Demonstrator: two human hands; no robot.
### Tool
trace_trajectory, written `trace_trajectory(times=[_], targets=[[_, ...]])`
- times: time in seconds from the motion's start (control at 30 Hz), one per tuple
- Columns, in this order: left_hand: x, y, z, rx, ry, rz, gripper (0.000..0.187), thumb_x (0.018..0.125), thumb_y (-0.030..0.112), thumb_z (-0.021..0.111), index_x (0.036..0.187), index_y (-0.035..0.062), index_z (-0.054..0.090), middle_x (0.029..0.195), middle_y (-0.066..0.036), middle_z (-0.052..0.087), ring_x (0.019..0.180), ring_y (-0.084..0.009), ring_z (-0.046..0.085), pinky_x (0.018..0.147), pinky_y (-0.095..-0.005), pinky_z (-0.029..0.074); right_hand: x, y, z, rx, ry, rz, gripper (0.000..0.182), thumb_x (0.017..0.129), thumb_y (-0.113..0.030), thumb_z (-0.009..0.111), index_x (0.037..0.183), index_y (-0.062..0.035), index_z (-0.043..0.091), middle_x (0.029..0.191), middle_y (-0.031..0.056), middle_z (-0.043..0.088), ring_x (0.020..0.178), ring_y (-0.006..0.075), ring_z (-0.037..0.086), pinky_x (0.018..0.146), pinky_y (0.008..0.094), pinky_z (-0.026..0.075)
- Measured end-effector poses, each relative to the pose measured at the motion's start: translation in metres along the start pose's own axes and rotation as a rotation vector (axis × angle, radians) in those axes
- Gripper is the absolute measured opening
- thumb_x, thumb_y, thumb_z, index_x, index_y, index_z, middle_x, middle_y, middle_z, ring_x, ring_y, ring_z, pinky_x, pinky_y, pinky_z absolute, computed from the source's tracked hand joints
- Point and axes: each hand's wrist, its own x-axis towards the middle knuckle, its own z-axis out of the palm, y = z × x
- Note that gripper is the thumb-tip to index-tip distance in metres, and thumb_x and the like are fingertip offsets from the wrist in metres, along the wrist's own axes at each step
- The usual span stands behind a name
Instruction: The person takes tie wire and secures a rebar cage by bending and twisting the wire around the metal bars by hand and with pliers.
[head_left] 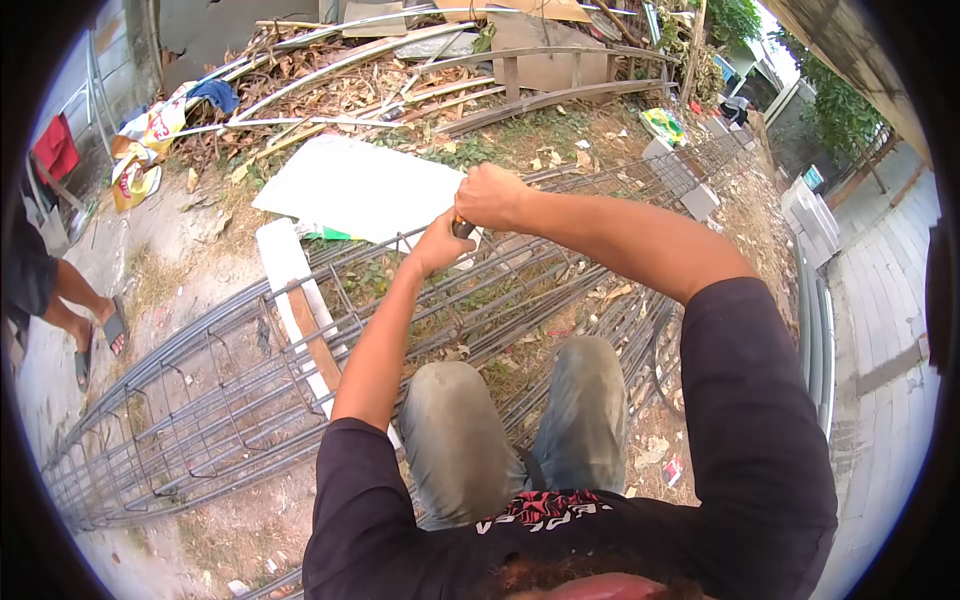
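Note:
My left hand (440, 245) is closed beside a short dark-handled tool (462, 228) with a bit of orange on it. My right hand (491, 197) is a fist just above, wrapped round the upper part of the same tool. Its working end is hidden by my fingers, so its exact kind cannot be made out. Both hands are over the upper edge of a long rebar cage (225, 405), made of long bars with square stirrups. Behind my hands a white sheet (350, 185) lies on the ground.
A pale board (285, 275) runs under the cage on the left. Beyond the sheet is a heap of dry leaves and wood strips (300, 75). Grey blocks (672, 170) stand at the right. A person in sandals (115, 328) stands at far left.

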Motion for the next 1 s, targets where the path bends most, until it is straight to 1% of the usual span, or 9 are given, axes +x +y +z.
trace_trajectory(times=[0.13, 0.27, 0.4, 0.5, 0.63, 0.7, 0.77, 0.93, 1.0], targets=[[-0.021, 0.02, 0.043, 0.386, 0.366, -0.076, 0.041, 0.073, 0.014, 0.078, 0.109, 0.0038, 0.061, 0.075, -0.012, 0.065, 0.064, -0.0229, 0.064, 0.066, -0.0372, 0.054, 0.02, 0.028, -0.006, 0.899, -1.024, 0.139, 0.025, 0.074, -0.027, 0.089, 0.081, -0.008, 0.075, 0.077, 0.0023, 0.073, 0.074, 0.0213, 0.07, 0.061, 0.0397, 0.05], [0.004, 0.011, -0.006, -0.177, -0.06, -0.191, 0.031, 0.073, 0.011, 0.077, 0.098, 0.0011, 0.06, 0.07, -0.003, 0.06, 0.058, -0.018, 0.055, 0.058, -0.0349, 0.047, -0.005, -0.001, -0.012, -0.164, 0.228, -0.011, 0.014, 0.077, -0.023, 0.082, 0.083, -0.0114, 0.077, 0.082, 0.0068, 0.075, 0.076, 0.024, 0.072, 0.066, 0.0444, 0.052], [-0.002, 0.0, 0.007, 0.061, 0.149, -0.052, 0.039, 0.076, 0.016, 0.08, 0.108, 0.0038, 0.061, 0.074, -0.005, 0.065, 0.064, -0.0202, 0.063, 0.061, -0.0375, 0.05, 0.011, 0.012, -0.001, 0.179, -0.208, 0.055, 0.015, 0.082, -0.026, 0.079, 0.09, -0.0131, 0.08, 0.091, 0.007, 0.079, 0.083, 0.0209, 0.075, 0.07, 0.0399, 0.055], [-0.025, 0.014, 0.034, 0.343, 0.196, -0.076, 0.043, 0.077, 0.02, 0.081, 0.112, 0.0051, 0.06, 0.077, -0.01, 0.065, 0.067, -0.0229, 0.065, 0.065, -0.0402, 0.051, 0.02, 0.027, -0.017, 0.775, -1.055, 0.097, 0.017, 0.077, -0.025, 0.081, 0.079, -0.009, 0.074, 0.083, 0.0078, 0.076, 0.074, 0.0227, 0.072, 0.062, 0.0386, 0.052], [0.004, -0.022, 0.005, 0.012, -0.073, -0.048, 0.045, 0.071, 0.018, 0.081, 0.108, 0.0039, 0.06, 0.078, -0.014, 0.066, 0.062, -0.0242, 0.062, 0.064, -0.0396, 0.051, -0.015, -0.004, -0.018, -0.008, 0.02, 0.005, 0.025, 0.081, -0.028, 0.088, 0.084, -0.0074, 0.074, 0.08, 0.0048, 0.073, 0.071, 0.0203, 0.067, 0.073, 0.0385, 0.053], [0.018, -0.026, -0.01, -0.184, -0.313, -0.196, 0.041, 0.072, 0.017, 0.08, 0.106, 0.0035, 0.061, 0.077, -0.013, 0.065, 0.061, -0.0238, 0.059, 0.064, -0.0388, 0.05, -0.015, 0.001, -0.028, 0.394, -0.491, 0.077, 0.029, 0.079, -0.031, 0.087, 0.082, -0.0068, 0.073, 0.078, 0.0061, 0.073, 0.072, 0.0227, 0.068, 0.07, 0.0407, 0.053], [-0.023, 0.032, 0.011, 0.388, 0.057, 0.007, 0.037, 0.078, 0.013, 0.074, 0.11, 0.0035, 0.061, 0.078, -0.008, 0.065, 0.069, -0.0196, 0.064, 0.064, -0.0396, 0.051, -0.001, 0.021, -0.043, 0.785, -0.955, 0.155, 0.032, 0.077, -0.035, 0.086, 0.08, -0.0061, 0.071, 0.076, 0.0074, 0.072, 0.072, 0.025, 0.07, 0.068, 0.043, 0.053], [-0.021, -0.014, 0.006, -0.031, -0.103, -0.054, 0.037, 0.081, 0.011, 0.074, 0.114, 0.0024, 0.061, 0.079, -0.006, 0.065, 0.072, -0.0213, 0.066, 0.067, -0.0409, 0.053, -0.011, -0.019, 0.0, 0.298, -0.121, 0.11, 0.016, 0.073, -0.023, 0.083, 0.077, -0.0099, 0.075, 0.085, 0.0084, 0.077, 0.081, 0.0259, 0.076, 0.068, 0.0401, 0.057], [-0.008, -0.035, -0.02, -0.309, -0.512, -0.31, 0.046, 0.081, 0.014, 0.078, 0.121, -0.0023, 0.062, 0.089, -0.01, 0.069, 0.082, -0.0228, 0.067, 0.078, -0.04, 0.054, -0.018, -0.031, -0.008, 0.284, -0.146, 0.079, 0.014, 0.073, -0.021, 0.082, 0.078, -0.0096, 0.075, 0.088, 0.009, 0.078, 0.084, 0.0261, 0.077, 0.068, 0.0399, 0.058]])
